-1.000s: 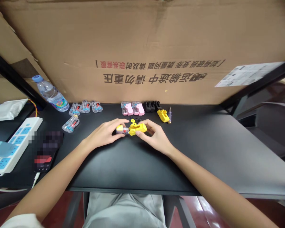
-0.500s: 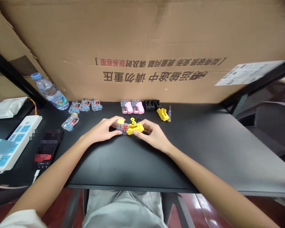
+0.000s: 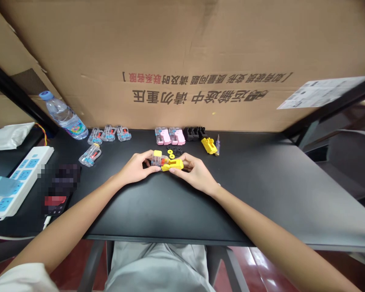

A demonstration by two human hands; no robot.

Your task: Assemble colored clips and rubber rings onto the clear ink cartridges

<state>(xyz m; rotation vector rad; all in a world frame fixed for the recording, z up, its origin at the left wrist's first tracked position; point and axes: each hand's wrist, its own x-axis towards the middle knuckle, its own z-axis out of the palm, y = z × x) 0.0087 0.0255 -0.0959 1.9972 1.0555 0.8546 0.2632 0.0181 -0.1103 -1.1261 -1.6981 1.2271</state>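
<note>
My left hand (image 3: 136,167) grips a clear plastic toy part (image 3: 157,160) with a yellow end and red inside. My right hand (image 3: 194,175) pinches a yellow plastic piece (image 3: 173,164), which joins the clear part between my fingers. Just beyond my hands lie small yellow rings (image 3: 170,153) and black rings (image 3: 178,151). Further back stand pink pieces (image 3: 169,137), black pieces (image 3: 194,133), another yellow piece (image 3: 209,145) and a small screwdriver (image 3: 217,145). Several clear parts (image 3: 108,133) sit to the left, with one (image 3: 90,155) nearer me.
Everything lies on a black desk (image 3: 158,213) backed by a large cardboard sheet (image 3: 182,52). A water bottle (image 3: 63,115), a white pouch (image 3: 9,136), a blue-socketed power strip (image 3: 20,181) and a pixelated dark device (image 3: 59,188) occupy the left.
My hands have drawn closer together around the joined clear and yellow parts, which have turned slightly, with the yellow end of the clear part now pointing away from me.
</note>
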